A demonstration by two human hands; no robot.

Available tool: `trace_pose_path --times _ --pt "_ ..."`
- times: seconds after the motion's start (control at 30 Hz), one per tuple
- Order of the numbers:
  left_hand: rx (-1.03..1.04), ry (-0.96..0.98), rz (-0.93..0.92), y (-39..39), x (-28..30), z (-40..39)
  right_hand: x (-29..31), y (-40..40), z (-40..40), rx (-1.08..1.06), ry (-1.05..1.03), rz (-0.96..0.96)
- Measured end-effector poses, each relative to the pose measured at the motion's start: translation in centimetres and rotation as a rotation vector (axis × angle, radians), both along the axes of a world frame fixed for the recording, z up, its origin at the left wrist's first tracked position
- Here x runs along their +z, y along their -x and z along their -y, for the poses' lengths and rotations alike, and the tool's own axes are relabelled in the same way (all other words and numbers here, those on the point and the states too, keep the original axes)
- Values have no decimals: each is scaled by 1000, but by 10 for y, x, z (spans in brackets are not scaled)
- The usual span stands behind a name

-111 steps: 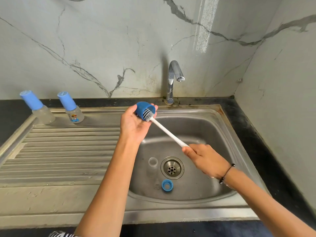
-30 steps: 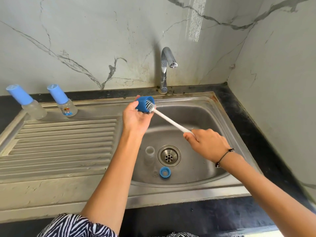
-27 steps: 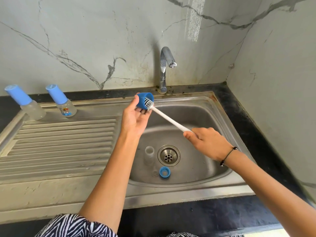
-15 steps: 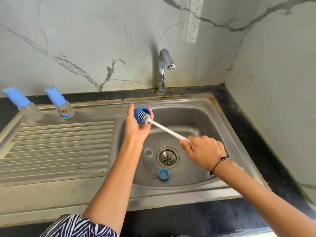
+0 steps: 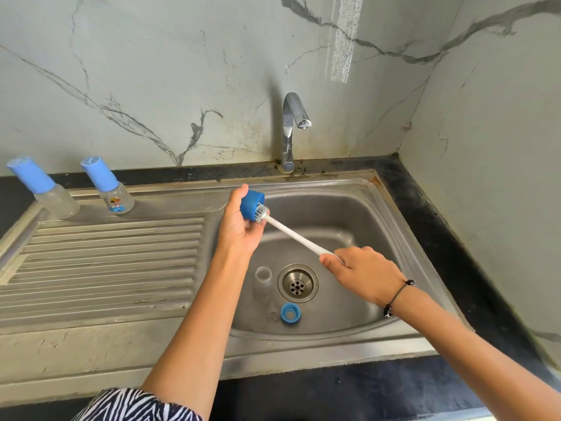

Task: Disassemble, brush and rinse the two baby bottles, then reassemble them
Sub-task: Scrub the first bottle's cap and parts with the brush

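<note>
Progress inspection, head view. My left hand [image 5: 239, 226] has its grip curled round a blue bottle cap [image 5: 252, 205], held over the basin's 10 o'clock edge with the mouth turned toward 4 o'clock. My right hand [image 5: 361, 273] grips the white handle of the bottle brush [image 5: 291, 233]; its bristle head sits at the cap's mouth, partly inside.

Done, as far as I can judge: one bottle is taken apart. Its clear body [image 5: 263, 282] lies in the sink [image 5: 376, 232] just at 9 o'clock of the drain [image 5: 297, 283]. The blue collar ring [image 5: 290, 312] rests at 6 o'clock of the drain, with what looks like a clear teat [image 5: 272, 311] just beside it; too faint to confirm.

In hand: brushing the cap.

Outstanding: no water runs from the tap [image 5: 291, 132], so rinsing is not underway. I cannot tell whether the body, ring and teat have been brushed. Two capped bottles [image 5: 45, 189] [image 5: 107, 189] stand assembled at 10 o'clock, behind the draining board [image 5: 106, 253]; at least one appears untouched. Reassembly remains. I judge the task under halfway.
</note>
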State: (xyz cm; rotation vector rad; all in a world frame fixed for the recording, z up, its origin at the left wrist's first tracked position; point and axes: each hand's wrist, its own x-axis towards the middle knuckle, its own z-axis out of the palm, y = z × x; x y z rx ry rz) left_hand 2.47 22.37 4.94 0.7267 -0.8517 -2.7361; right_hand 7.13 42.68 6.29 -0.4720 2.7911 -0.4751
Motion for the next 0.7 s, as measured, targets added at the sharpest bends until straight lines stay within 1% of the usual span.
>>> trace_pose_path --times 0.07,0.13,0.23,0.33,0.4,0.47,0.6,0.7 --pt "34 -36 40 1 -1 -2 -3 -5 3 -2 -28 0" --pt "42 -82 56 1 -2 -2 -5 -8 4 -11 -69 -45" --pt "-23 -126 56 0 -6 -1 -4 -12 2 2 -147 -144" --pt "-100 -40 172 0 -5 -2 -4 -13 3 18 -226 -243" --pt "-110 15 264 0 -6 -2 -5 -13 4 29 -290 -291" --pt "-126 59 319 2 -9 -1 -7 -15 6 40 -339 -326" --pt "-159 142 361 4 -16 3 -6 -16 7 64 -376 -359" --pt "-214 82 315 4 -13 11 -4 -13 4 47 -335 -326"
